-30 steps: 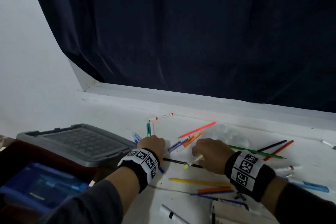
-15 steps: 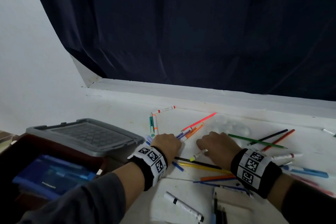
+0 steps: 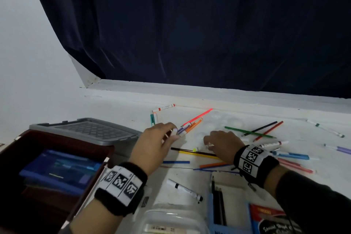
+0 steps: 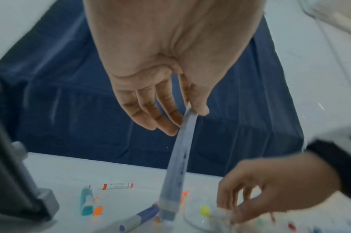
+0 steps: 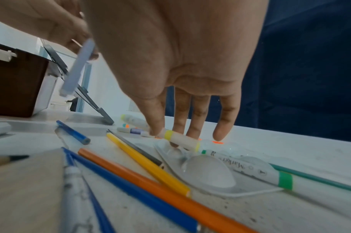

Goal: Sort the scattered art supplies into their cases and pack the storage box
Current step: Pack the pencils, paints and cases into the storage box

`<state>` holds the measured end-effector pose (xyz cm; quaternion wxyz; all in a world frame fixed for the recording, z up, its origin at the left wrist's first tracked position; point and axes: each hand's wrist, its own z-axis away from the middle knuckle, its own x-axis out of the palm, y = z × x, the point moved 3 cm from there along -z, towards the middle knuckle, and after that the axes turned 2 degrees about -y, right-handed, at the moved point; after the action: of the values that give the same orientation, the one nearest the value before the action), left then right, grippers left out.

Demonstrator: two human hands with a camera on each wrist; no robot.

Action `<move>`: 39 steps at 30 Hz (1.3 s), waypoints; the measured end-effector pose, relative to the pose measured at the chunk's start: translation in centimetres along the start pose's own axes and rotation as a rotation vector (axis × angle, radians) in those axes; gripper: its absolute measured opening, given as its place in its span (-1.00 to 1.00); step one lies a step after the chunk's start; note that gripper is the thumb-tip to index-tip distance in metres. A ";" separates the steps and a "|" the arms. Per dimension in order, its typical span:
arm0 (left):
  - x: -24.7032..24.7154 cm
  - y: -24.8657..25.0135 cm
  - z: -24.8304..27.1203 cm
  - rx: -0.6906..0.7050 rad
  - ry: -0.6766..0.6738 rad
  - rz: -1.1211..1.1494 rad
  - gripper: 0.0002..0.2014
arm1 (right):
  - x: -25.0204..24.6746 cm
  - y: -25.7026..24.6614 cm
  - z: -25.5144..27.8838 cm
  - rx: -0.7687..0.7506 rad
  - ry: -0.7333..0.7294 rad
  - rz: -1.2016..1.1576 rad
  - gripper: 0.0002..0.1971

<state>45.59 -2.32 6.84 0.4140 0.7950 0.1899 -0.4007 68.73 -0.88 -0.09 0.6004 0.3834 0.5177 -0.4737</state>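
Observation:
Markers and coloured pencils lie scattered over the white table (image 3: pixel 117 108). My left hand (image 3: pixel 171 134) is raised above the table and pinches a pale lilac marker (image 4: pixel 180 157) between thumb and fingers; the marker hangs cap down. The same marker (image 5: pixel 78 67) shows at the upper left of the right wrist view. Low over the table, my right hand (image 3: pixel 210 144) pinches a white marker with yellow bands (image 5: pixel 180 140) between thumb and fingertips. The dark storage box (image 3: pixel 57 138) stands open at the left with a blue case (image 3: pixel 57 169) inside.
A grey lid (image 3: pixel 85 129) leans behind the box. A clear plastic tray (image 5: pixel 208 173) lies under the right hand. Nearer me are an open blue pencil case (image 3: pixel 211 213), a clear container (image 3: pixel 171 218) and a black-capped marker (image 3: pixel 184 190). A dark curtain hangs behind.
My left hand has risen off the table with the lilac marker pinched in it. The right hand stays low on the yellow marker. The head view has tilted down, showing more of the near table.

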 end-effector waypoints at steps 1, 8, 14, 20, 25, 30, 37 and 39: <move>-0.6 0.1 0.8 -0.029 0.044 0.096 -0.92 | -0.1 -0.2 0.1 0.002 0.014 -0.008 -0.79; -3.3 0.8 5.0 -0.192 0.334 0.703 -0.82 | -1.2 -2.1 0.7 0.021 0.022 -0.133 -0.81; -1.9 -0.2 7.1 -0.349 0.395 0.943 -0.77 | -0.8 -3.6 -0.7 0.002 -0.130 -0.083 -0.83; -1.9 -1.0 8.0 -0.437 0.331 1.012 -0.67 | -1.6 -4.7 -4.8 -0.005 -0.018 -0.059 -0.75; -2.8 -1.1 8.7 -0.432 0.296 0.935 -0.75 | -1.2 -4.6 -7.3 -0.024 -0.054 0.048 -0.54; -1.8 0.2 9.2 -0.383 0.173 0.766 -0.80 | -1.2 -4.7 -8.2 -0.035 -0.017 0.244 -0.58; -1.1 0.2 9.6 -0.466 0.168 0.887 -0.76 | -0.8 -4.4 -6.8 -0.047 0.003 0.313 -0.54; -1.1 0.3 9.8 -0.467 0.145 0.880 -0.74 | -1.5 -4.4 -5.7 -0.062 0.061 0.307 -0.46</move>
<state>40.45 -10.37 4.53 0.6964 0.7116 -0.0503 -0.0785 63.00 3.69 0.51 0.6614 0.4534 0.4853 -0.3485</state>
